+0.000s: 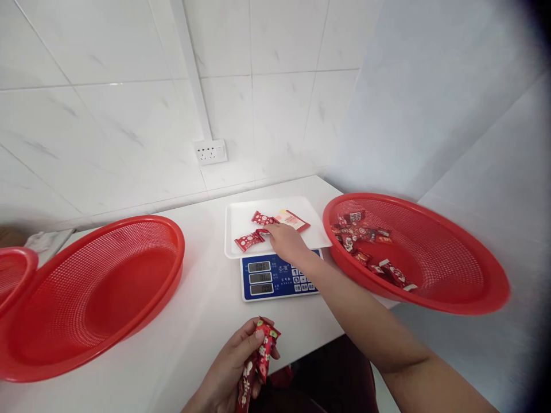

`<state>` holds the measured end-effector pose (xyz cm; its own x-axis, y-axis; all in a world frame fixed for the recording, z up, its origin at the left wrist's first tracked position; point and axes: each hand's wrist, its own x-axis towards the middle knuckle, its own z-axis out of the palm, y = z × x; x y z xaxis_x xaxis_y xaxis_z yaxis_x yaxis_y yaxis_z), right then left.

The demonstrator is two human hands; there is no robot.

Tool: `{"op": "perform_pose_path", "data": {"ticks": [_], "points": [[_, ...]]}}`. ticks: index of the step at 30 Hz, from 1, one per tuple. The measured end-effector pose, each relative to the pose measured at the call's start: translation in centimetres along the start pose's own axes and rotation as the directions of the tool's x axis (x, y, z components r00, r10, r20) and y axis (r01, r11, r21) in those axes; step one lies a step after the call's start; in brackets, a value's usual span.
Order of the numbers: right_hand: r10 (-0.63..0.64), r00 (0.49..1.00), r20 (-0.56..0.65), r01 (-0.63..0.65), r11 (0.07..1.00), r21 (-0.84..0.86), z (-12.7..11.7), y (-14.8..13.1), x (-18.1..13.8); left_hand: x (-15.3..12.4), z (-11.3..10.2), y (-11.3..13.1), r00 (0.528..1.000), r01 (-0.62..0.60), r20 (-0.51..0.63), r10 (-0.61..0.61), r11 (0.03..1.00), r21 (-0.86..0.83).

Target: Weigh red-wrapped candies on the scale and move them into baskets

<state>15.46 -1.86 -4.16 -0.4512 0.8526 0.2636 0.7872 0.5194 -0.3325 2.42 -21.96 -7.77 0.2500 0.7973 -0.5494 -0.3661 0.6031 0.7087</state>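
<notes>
My right hand [284,241] reaches over the white pan [241,215] of a blue digital scale [279,278]. Its fingertips pinch a red wrapped candy at the pan's middle. A second red candy [248,241] lies at the pan's front left, a third [261,218] behind the fingers, and a flat red and cream packet [293,220] sits beside them. My left hand [239,361] is low near the table's front edge, closed round a bunch of red candy wrappers [258,361].
A large red mesh basket [451,258] at the right holds several red wrapped candies [365,244]. An empty red mesh basket [99,287] lies at the left, another red rim [15,269] beyond it. A wall socket [209,152] sits on the tiled wall.
</notes>
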Motion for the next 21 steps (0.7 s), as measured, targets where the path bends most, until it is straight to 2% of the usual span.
{"op": "perform_pose_path", "data": {"ticks": [4,7,10,13,16,18,21], "points": [[0.066,0.995,-0.071,-0.059,0.994,0.095,-1.7,0.3,-1.6,0.1,-0.3,0.7,0.997,-0.051,-0.055,0.048,0.998,-0.048],[0.108,0.990,-0.090,-0.075,0.947,0.312,-3.0,-0.3,-4.7,0.2,0.1,1.8,0.980,-0.185,-0.096,0.174,0.977,-0.111],[0.121,0.993,0.004,-0.106,0.851,0.514,-3.3,-1.5,-8.1,0.4,0.8,3.0,0.956,-0.290,-0.088,0.278,0.942,-0.170],[0.056,0.993,0.107,-0.108,0.810,0.576,-2.8,-2.8,-10.7,0.8,1.6,3.7,0.950,-0.313,-0.075,0.304,0.927,-0.206],[-0.035,0.990,0.134,-0.054,0.793,0.607,-2.5,-3.7,-12.1,1.3,2.4,4.0,0.953,-0.298,-0.007,0.303,0.934,-0.199],[-0.045,0.997,0.067,-0.001,0.824,0.567,-2.7,-3.9,-12.6,1.6,3.0,4.2,0.945,-0.325,-0.031,0.325,0.929,-0.179],[-0.045,0.991,-0.124,0.096,0.891,0.444,-3.2,-4.0,-13.4,2.2,3.9,4.5,0.891,-0.442,-0.203,0.407,0.879,-0.179]]}}
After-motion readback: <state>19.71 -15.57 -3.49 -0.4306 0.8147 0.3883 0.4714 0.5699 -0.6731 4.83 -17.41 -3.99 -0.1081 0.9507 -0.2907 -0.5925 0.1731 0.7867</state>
